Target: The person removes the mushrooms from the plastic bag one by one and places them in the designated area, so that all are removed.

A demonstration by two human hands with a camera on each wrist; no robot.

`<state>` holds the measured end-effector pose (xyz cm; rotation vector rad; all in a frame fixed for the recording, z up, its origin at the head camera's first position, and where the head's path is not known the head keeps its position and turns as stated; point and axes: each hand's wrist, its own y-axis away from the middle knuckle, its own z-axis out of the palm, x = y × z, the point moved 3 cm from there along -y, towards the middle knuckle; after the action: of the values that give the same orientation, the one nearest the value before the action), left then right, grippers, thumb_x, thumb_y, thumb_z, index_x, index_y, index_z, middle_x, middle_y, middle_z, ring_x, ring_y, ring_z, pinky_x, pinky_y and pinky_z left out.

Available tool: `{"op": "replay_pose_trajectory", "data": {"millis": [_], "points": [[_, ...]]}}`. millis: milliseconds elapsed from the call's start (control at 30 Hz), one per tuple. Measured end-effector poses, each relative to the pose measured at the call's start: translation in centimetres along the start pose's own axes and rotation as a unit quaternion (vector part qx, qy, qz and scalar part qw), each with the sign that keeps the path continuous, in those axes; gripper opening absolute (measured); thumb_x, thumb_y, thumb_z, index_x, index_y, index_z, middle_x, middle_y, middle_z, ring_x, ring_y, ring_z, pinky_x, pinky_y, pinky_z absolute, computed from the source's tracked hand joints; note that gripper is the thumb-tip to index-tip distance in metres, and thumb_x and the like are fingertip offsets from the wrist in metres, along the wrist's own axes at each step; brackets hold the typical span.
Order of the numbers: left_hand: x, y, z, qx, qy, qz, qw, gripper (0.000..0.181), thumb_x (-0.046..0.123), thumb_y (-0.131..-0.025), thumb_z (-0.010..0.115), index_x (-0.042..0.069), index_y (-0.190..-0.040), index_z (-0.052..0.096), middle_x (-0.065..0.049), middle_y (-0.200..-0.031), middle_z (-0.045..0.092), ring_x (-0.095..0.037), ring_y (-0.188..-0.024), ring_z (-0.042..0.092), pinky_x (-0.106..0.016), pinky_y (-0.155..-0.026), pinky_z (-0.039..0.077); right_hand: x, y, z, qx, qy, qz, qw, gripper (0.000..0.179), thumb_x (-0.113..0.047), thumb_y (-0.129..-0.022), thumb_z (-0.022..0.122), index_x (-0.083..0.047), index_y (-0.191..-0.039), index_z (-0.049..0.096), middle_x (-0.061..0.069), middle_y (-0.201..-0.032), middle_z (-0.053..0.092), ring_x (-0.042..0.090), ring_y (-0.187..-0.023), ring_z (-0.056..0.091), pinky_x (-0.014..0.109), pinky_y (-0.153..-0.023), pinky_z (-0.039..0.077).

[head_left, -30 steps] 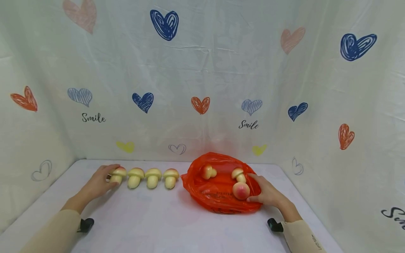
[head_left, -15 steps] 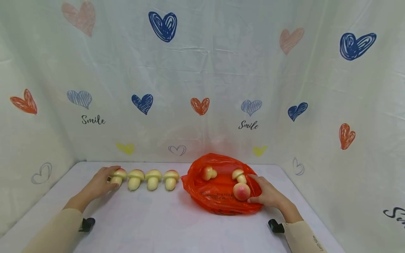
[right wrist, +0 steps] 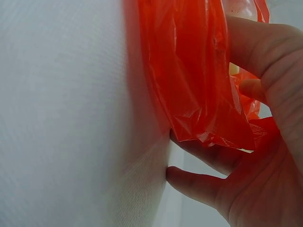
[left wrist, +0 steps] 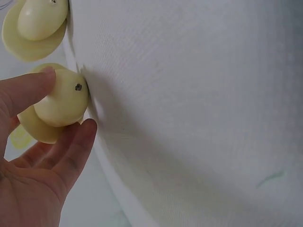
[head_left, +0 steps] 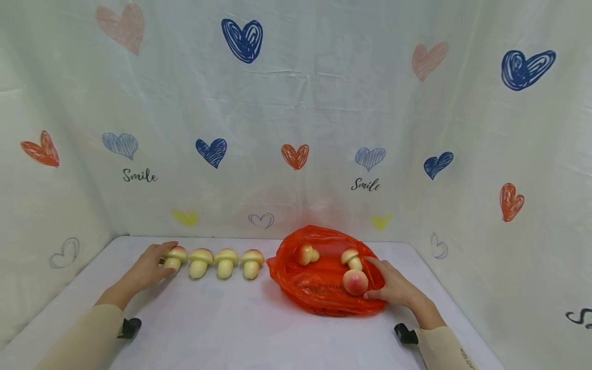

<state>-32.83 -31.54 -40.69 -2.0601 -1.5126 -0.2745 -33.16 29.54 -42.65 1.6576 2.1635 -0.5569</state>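
Observation:
At the left end of a row of toy mushrooms, my left hand holds a toy mushroom between thumb and fingers. Its pale stem faces the left wrist camera, low at the tabletop. Three more pale mushrooms with pinkish caps, such as the nearest mushroom, stand to its right. My right hand grips the right edge of a spread red plastic bag, with some fingers outside the plastic near the table. Inside the bag lie a tipped mushroom, another mushroom and a pink-capped mushroom close to my thumb.
A white-covered table carries everything. Behind and at both sides hangs a pale curtain printed with hearts, close to the table's back edge. A black wrist device sits at the left cuff, another black device at the right.
The head view shifts slightly. Both hands keep their holds, and the mushrooms and bag stay where they were.

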Motion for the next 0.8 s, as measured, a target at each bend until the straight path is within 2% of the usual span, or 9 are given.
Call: {"op": "replay_pose_trajectory", "data": {"millis": [267, 500, 633, 800], "points": [[-0.06, 0.04, -0.03, -0.005, 0.000, -0.009, 0.9999, 0.066, 0.003, -0.079, 0.073, -0.011, -0.134, 0.040, -0.034, -0.113, 0.045, -0.041, -0.092, 0.055, -0.055, -0.079, 0.047, 0.12, -0.03, -0.05, 0.000, 0.009, -0.005, 0.9999, 0.097, -0.043, -0.066, 0.084, -0.019, -0.146, 0.036, 0.011, -0.130, 0.045, 0.031, -0.119, 0.044, 0.054, -0.089, 0.048], [-0.33, 0.20, -0.22, 0.003, -0.009, -0.003, 0.9999, 0.067, 0.004, -0.078, 0.074, -0.012, -0.133, 0.040, -0.035, -0.113, 0.045, -0.043, -0.091, 0.056, -0.055, -0.078, 0.048, -0.05, -0.08, -0.01, -0.001, 0.007, -0.006, 1.0000, 0.098, -0.043, -0.066, 0.085, -0.017, -0.146, 0.036, 0.011, -0.130, 0.045, 0.032, -0.118, 0.045, 0.054, -0.088, 0.048], [-0.46, 0.49, -0.36, -0.002, -0.007, -0.017, 0.9998, 0.068, 0.006, -0.078, 0.074, -0.011, -0.134, 0.039, -0.035, -0.116, 0.042, -0.046, -0.094, 0.055, -0.056, -0.078, 0.048, -0.14, -0.02, 0.07, -0.003, 0.010, -0.008, 0.9999, 0.097, -0.043, -0.066, 0.084, -0.017, -0.146, 0.036, 0.012, -0.130, 0.046, 0.033, -0.119, 0.045, 0.056, -0.091, 0.046], [-0.27, 0.81, -0.71, 0.003, -0.014, -0.017, 0.9998, 0.069, 0.007, -0.077, 0.075, -0.009, -0.134, 0.039, -0.037, -0.118, 0.040, -0.051, -0.097, 0.053, -0.058, -0.077, 0.047, -0.28, 0.01, -0.13, -0.004, 0.006, -0.003, 1.0000, 0.098, -0.043, -0.066, 0.085, -0.016, -0.146, 0.036, 0.013, -0.130, 0.045, 0.033, -0.118, 0.045, 0.057, -0.090, 0.046]]}}
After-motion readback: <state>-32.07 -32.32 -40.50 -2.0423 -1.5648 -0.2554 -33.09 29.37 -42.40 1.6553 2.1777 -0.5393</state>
